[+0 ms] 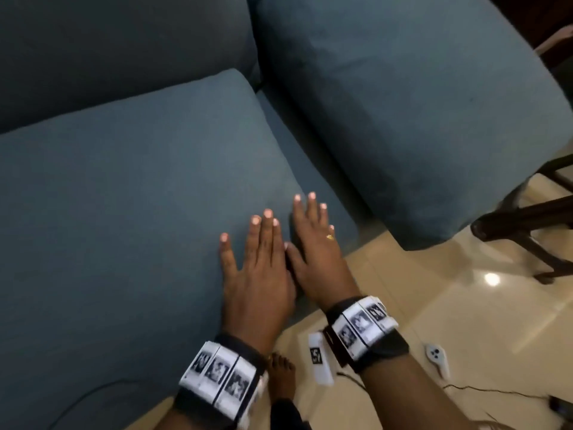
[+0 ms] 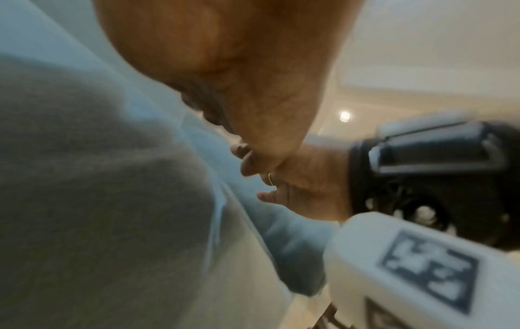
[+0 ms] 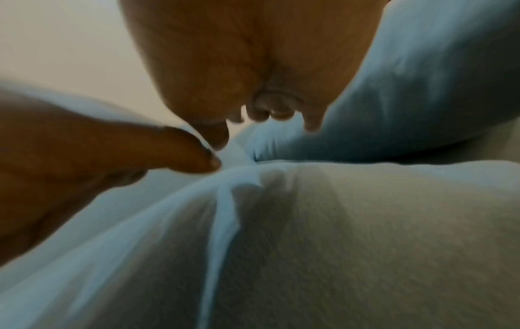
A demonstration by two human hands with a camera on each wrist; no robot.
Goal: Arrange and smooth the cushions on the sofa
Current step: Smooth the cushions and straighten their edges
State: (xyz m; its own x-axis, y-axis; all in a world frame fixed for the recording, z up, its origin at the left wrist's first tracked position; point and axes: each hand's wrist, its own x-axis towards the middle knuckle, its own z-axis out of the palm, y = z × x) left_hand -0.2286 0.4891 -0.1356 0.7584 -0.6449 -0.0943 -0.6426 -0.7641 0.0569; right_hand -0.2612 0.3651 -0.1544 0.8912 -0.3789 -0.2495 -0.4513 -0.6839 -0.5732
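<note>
Both hands lie flat, side by side, on the front right corner of the blue seat cushion [image 1: 130, 187], which sits in place on the sofa with its back edge against the back cushion [image 1: 117, 45]. The left hand [image 1: 257, 274] rests palm down on the top of the seat cushion with its fingers [image 1: 266, 231] straight and slightly spread, the little finger set farthest out, holding nothing. The right hand [image 1: 316, 252] is just beside it, thumb touching the left hand's thumb side, and lies over the cushion's right edge with its fingers [image 1: 311, 212] straight, close together and pressed to the fabric; a gold ring [image 1: 329, 237] shows on one of them. Each wrist carries a dark band [image 1: 223, 380] covered in white tags with black patterns. To the right of the seat cushion, across a narrow gap, is the sofa's wide padded arm [image 1: 412, 119] in the same blue fabric. Below the hands is a glossy cream tiled floor [image 1: 434, 305], where a bare foot [image 1: 280, 377], a small white controller [image 1: 437, 358] and a thin dark cable [image 1: 496, 391] are visible. A dark wooden chair leg [image 1: 527, 218] stands at the right edge. The wrist views are blurred; the left wrist view shows the left palm [image 2: 239, 66] over pale blue fabric, and the right wrist view shows the right palm [image 3: 253, 55] above the cushion.
</note>
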